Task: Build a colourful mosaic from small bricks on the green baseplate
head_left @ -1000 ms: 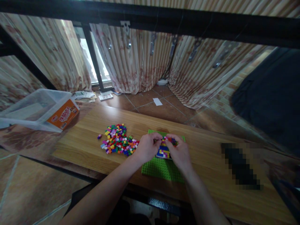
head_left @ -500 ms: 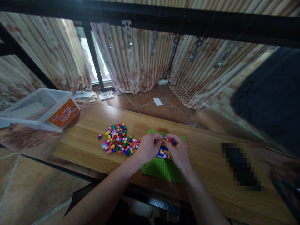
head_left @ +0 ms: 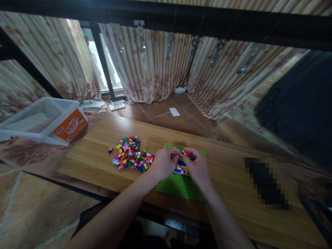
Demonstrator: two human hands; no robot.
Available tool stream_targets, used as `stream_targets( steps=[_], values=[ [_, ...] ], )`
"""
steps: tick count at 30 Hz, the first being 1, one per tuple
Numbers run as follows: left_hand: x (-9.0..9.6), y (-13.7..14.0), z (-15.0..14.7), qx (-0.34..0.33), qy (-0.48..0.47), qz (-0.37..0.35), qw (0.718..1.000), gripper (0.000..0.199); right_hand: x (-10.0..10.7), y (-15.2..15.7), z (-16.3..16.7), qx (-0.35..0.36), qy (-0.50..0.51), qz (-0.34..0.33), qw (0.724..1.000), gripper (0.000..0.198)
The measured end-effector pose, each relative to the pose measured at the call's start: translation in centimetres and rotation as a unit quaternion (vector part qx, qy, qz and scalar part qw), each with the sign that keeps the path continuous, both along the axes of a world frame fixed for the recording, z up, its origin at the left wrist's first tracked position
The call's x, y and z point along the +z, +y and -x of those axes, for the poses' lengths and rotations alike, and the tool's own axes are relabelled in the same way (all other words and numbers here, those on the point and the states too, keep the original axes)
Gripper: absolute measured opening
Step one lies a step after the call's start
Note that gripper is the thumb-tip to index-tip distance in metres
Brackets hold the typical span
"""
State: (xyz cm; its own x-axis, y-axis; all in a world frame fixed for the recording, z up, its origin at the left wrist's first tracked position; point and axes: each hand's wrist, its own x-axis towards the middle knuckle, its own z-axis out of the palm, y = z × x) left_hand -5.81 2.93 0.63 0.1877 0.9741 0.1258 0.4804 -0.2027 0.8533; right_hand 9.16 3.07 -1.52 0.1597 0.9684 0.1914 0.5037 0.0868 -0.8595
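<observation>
A green studded baseplate lies on the wooden table. Small coloured bricks form a patch on its middle, partly covered by my hands. Over the left side of that patch, my left hand has thumb and forefinger pinched together; whatever is between them is too small to make out. My right hand is curled at the patch's right side, its fingers closed around the upper bricks. Its fingertips almost meet those of the left hand. Left of the plate spreads a pile of loose coloured bricks.
One purple brick lies apart from the pile on the table. A clear plastic bin with an orange label stands at the far left. Papers lie behind the table. A dark pixelated object rests at the right.
Both hands stay in nearly the same place over the bricks. The whole view has shifted very slightly; nothing else visibly differs.
</observation>
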Motion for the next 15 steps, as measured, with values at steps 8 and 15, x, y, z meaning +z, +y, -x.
stream_targets(
  steps=[8, 15],
  values=[
    [-0.12, -0.13, 0.0, 0.005, 0.006, -0.006, 1.0, 0.02, -0.22, -0.06, 0.07, -0.016, 0.018, 0.007, 1.0, 0.032],
    [-0.16, -0.12, -0.02, 0.0, 0.015, -0.01, 1.0, 0.02, -0.32, -0.08, 0.15, -0.016, 0.023, 0.018, 0.999, 0.042]
  ],
)
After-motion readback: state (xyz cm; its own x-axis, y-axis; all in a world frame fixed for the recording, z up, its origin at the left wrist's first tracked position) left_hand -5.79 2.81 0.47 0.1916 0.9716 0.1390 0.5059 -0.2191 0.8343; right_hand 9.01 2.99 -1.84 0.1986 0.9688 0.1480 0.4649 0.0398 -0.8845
